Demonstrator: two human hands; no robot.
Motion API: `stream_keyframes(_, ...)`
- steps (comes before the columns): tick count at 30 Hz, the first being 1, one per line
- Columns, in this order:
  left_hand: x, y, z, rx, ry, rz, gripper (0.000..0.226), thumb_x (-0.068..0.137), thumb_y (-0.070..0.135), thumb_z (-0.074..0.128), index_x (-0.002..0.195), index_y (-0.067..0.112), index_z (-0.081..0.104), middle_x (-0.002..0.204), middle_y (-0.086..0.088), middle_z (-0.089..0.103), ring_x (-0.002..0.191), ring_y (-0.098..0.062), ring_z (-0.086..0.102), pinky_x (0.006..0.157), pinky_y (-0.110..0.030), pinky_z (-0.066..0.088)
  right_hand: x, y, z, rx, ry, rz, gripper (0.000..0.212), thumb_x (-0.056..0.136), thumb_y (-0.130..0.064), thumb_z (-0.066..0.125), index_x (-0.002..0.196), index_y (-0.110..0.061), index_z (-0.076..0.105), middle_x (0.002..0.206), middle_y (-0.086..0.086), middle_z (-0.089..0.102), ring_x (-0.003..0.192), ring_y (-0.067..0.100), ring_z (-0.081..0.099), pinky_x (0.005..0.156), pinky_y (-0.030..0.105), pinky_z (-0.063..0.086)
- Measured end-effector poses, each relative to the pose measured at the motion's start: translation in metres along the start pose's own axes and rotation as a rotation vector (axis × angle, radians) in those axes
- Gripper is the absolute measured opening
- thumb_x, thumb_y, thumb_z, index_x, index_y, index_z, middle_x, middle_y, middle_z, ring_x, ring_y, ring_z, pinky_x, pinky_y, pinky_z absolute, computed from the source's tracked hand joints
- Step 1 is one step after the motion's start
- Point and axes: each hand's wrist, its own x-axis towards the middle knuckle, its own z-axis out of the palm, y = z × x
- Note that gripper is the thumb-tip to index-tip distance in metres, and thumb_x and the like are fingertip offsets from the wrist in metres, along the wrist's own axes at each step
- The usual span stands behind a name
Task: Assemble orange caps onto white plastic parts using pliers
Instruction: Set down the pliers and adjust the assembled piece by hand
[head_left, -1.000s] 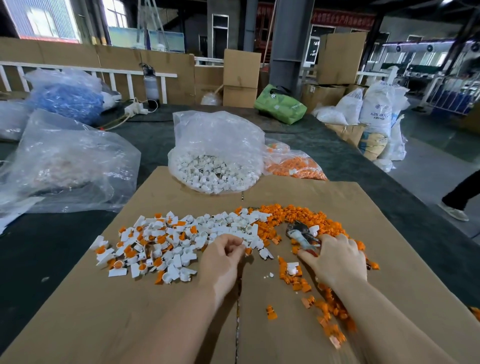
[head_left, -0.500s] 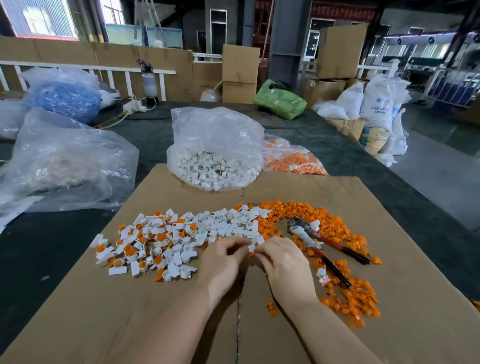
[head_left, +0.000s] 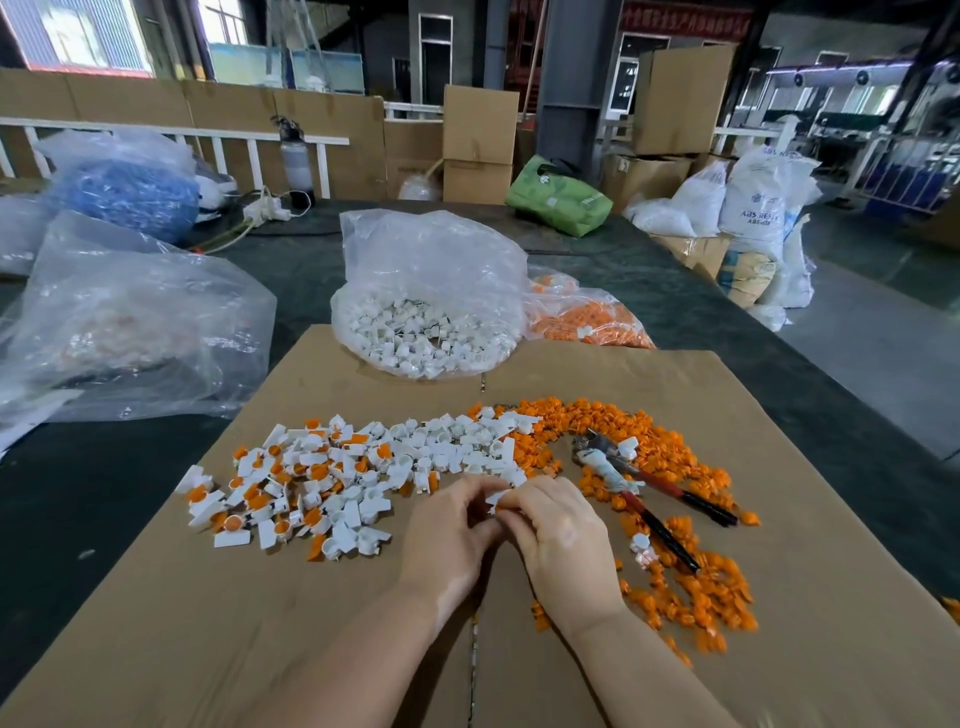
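My left hand (head_left: 451, 530) and my right hand (head_left: 562, 540) meet over the cardboard sheet (head_left: 260, 623), both pinching one small white plastic part (head_left: 497, 498) between their fingertips. A heap of white parts (head_left: 363, 467), some with orange caps fitted, spreads to the left. Loose orange caps (head_left: 670, 462) curve from the middle round to the right. The pliers (head_left: 644, 488) with red and black handles lie untouched among the caps, right of my right hand.
A clear bag of white parts (head_left: 426, 322) and a bag of orange caps (head_left: 587, 317) stand at the cardboard's far edge. A large clear bag (head_left: 124, 322) lies left on the dark table (head_left: 78, 493). Boxes and sacks stand beyond.
My right hand left the pliers lying on the caps and moved left to meet my left hand. Both now pinch a white part picked from the heap.
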Motion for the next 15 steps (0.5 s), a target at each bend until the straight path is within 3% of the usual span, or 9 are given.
stream_keyframes(4, -0.0004, -0.0008, 0.0015, 0.053, 0.009, 0.029, 0.029, 0.082, 0.014, 0.07, 0.109, 0.024, 0.067, 0.096, 0.019, 0.062, 0.092, 0.001, 0.055, 0.073, 0.004, 0.034, -0.001, -0.0004, 0.0021, -0.029, -0.004, 0.01, 0.014, 0.073, 0.0, 0.075, 0.07, -0.007, 0.064, 0.071, 0.002, 0.06, 0.066, 0.021, 0.056, 0.059, 0.032, 0.05)
stream_keyframes(8, -0.0008, -0.0021, 0.0025, 0.081, -0.003, 0.043, 0.03, 0.082, 0.014, 0.069, 0.11, 0.024, 0.066, 0.102, 0.016, 0.065, 0.092, 0.003, 0.053, 0.073, 0.006, 0.032, -0.0025, -0.0007, 0.0026, -0.041, -0.009, 0.021, 0.015, 0.072, -0.002, 0.075, 0.068, -0.007, 0.062, 0.068, 0.002, 0.059, 0.064, 0.02, 0.055, 0.059, 0.027, 0.046)
stream_keyframes(15, -0.0017, -0.0005, -0.0011, -0.056, 0.012, -0.023, 0.028, 0.08, 0.021, 0.073, 0.106, 0.029, 0.067, 0.099, 0.017, 0.065, 0.09, 0.005, 0.057, 0.072, 0.003, 0.037, -0.0046, 0.0046, 0.001, 0.09, 0.043, 0.13, 0.011, 0.077, -0.002, 0.073, 0.085, -0.008, 0.07, 0.081, -0.002, 0.064, 0.081, 0.012, 0.058, 0.074, 0.013, 0.041)
